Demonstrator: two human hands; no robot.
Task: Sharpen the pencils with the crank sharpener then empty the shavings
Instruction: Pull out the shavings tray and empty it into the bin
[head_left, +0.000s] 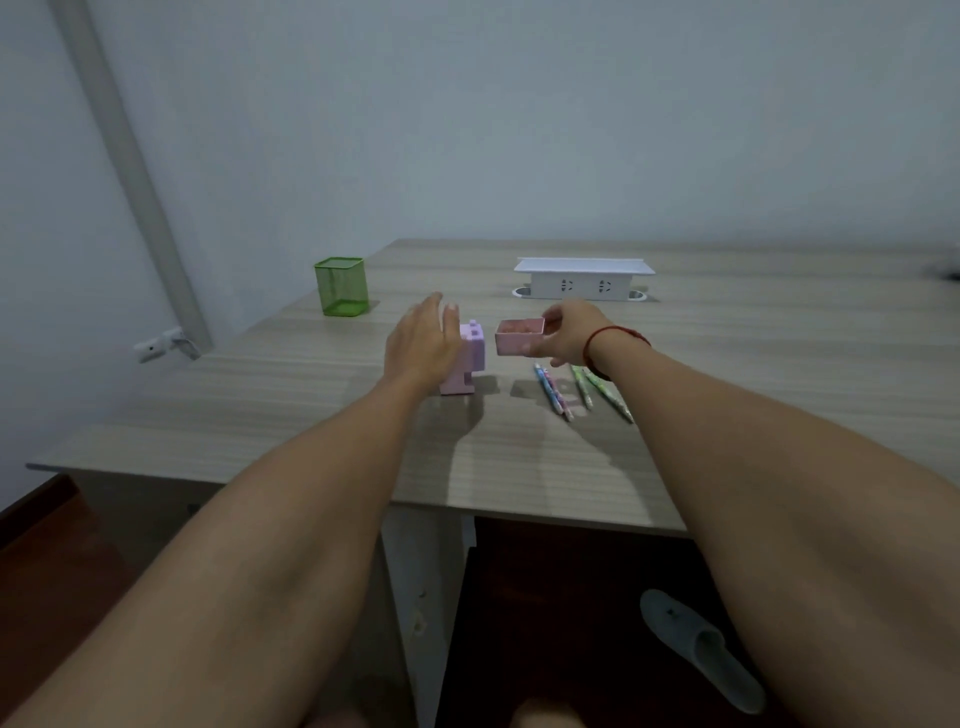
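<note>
Now our right hand (569, 332) pinches the small pink plastic shavings drawer (518, 336), just clear at three o'clock of the pink crank sharpener (470, 358); our left hand (423, 338), fingers straight, rests against that sharpener. The green mesh cup (341, 287) sits at ten o'clock.

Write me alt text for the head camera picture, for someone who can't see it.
A person's right hand holds a small pink drawer of pencil shavings above a wooden desk, while the open left hand rests against the pink sharpener beside it. Four pencils lie to the right; a green mesh pot and a white socket box stand behind.
</note>
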